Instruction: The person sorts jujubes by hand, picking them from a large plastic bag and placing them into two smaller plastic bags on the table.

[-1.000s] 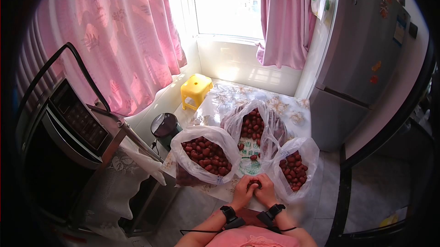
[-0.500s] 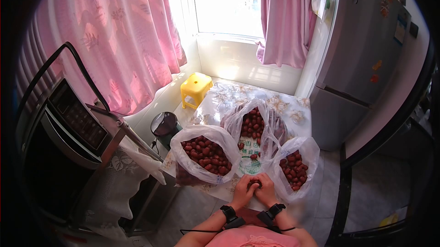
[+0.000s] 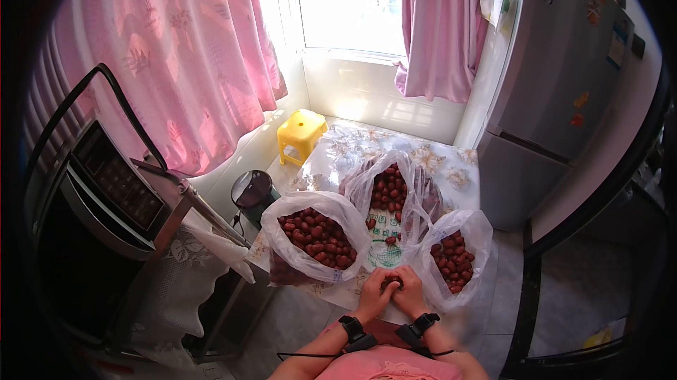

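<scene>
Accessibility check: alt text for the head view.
A person's left hand and right hand hold a small dark item, mostly hidden, near three open plastic bags of dark-red fruit on a floral-covered table. A refrigerator stands at right.

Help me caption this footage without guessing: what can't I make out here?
All in the head view:
- Small dark thing between the left hand and right hand: fingers cover most of it.
- Lower fruit in the left bag: hidden by the red fruit on top.
- Green print: too small to read.
- Scene beyond the window: washed out by glare.
</scene>
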`<state>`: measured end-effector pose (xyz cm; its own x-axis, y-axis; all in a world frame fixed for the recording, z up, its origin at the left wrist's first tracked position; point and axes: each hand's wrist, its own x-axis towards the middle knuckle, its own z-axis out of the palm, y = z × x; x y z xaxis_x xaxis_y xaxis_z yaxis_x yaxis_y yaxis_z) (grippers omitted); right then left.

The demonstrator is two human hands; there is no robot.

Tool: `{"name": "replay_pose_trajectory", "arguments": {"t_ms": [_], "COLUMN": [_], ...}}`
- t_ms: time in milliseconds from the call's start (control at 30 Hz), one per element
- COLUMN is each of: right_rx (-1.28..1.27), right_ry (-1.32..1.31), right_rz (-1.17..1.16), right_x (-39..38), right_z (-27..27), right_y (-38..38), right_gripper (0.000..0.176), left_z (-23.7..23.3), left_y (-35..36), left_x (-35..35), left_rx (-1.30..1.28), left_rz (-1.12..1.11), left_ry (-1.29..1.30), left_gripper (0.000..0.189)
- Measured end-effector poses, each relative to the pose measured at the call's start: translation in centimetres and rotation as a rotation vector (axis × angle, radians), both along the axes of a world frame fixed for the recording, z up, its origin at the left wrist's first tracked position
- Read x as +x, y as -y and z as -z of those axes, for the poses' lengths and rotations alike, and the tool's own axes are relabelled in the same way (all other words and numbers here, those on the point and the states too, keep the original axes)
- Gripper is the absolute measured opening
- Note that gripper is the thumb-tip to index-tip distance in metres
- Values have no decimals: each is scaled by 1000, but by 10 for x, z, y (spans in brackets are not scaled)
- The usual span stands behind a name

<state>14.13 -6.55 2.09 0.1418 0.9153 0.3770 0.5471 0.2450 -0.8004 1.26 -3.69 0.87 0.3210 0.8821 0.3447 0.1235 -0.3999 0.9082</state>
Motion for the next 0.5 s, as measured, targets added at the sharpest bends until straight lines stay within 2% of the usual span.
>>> {"name": "replay_pose_trajectory", "arguments": {"t_ms": [500], "right_rx": [-5], "right_ry": [-9], "right_rz": [-4], "right_x": [0], "right_z": [1], "right_y": [0], "right_gripper": [22], "left_z": [0], "left_y": [-1], "left_x": [0], "left_rx": [14], "left_rz": [-7], "left_ry": [-13], "left_gripper": [21]}}
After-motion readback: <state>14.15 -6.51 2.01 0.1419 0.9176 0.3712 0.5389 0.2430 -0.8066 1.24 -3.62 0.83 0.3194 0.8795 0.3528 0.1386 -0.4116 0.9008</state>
